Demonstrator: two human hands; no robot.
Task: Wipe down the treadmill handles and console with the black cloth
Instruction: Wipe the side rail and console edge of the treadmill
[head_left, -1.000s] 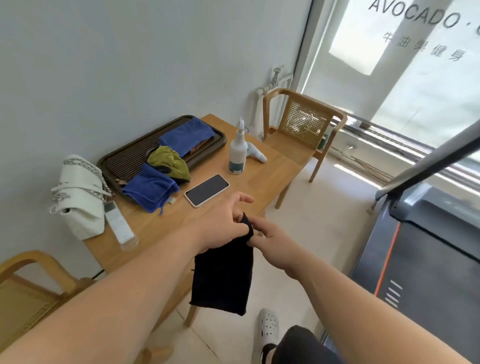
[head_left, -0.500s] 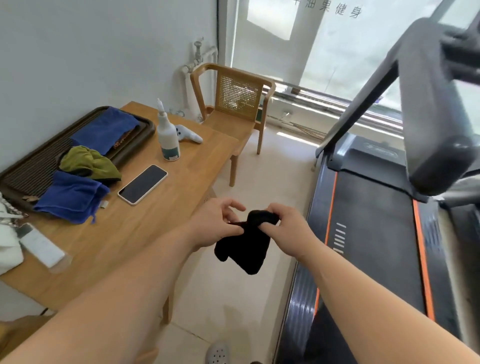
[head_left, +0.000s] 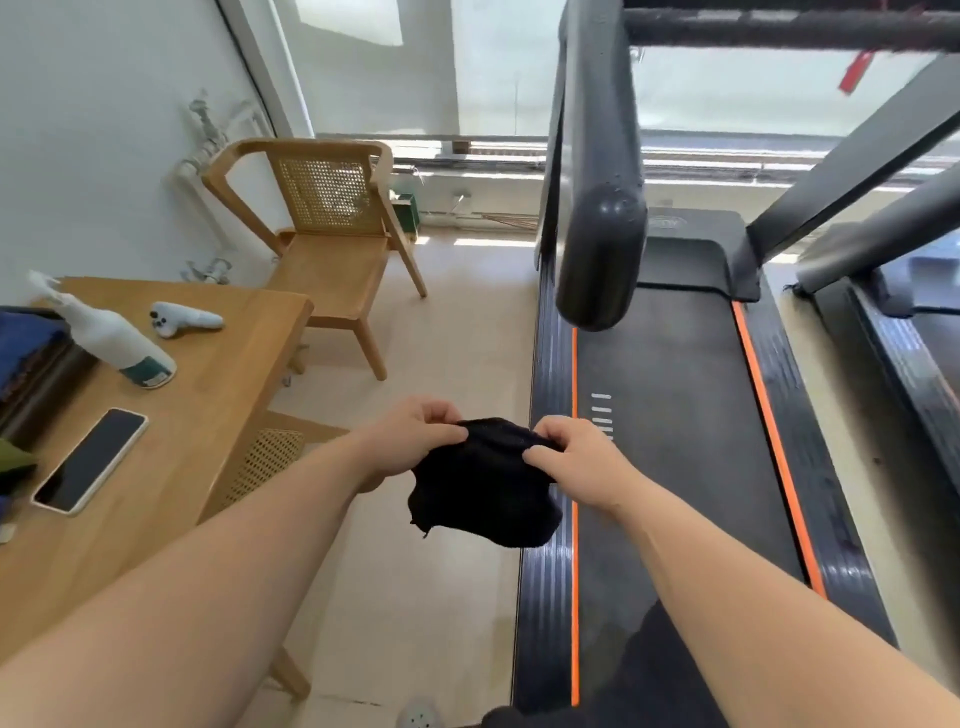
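Observation:
Both hands hold the black cloth (head_left: 480, 491), bunched, at mid-frame above the floor beside the treadmill's left edge. My left hand (head_left: 410, 439) pinches its upper left edge and my right hand (head_left: 574, 460) pinches its upper right edge. The treadmill's left handle (head_left: 602, 208), a thick black padded bar, ends well above and ahead of the cloth. A black crossbar (head_left: 789, 26) runs along the top of the frame. The belt (head_left: 675, 415) with orange side stripes lies below. The console is out of view.
A wooden table (head_left: 218, 405) at the left carries a white spray bottle (head_left: 111, 338), a phone (head_left: 91, 460), a small pale gadget (head_left: 184, 318) and a dark tray with cloths (head_left: 26, 358). A wooden cane-backed chair (head_left: 327, 239) stands behind it. A second treadmill (head_left: 904, 312) is at right.
The view has swung right from the table toward the treadmill. The cloth, first hanging long, is now gathered into a bunch between both hands, closer to the treadmill.

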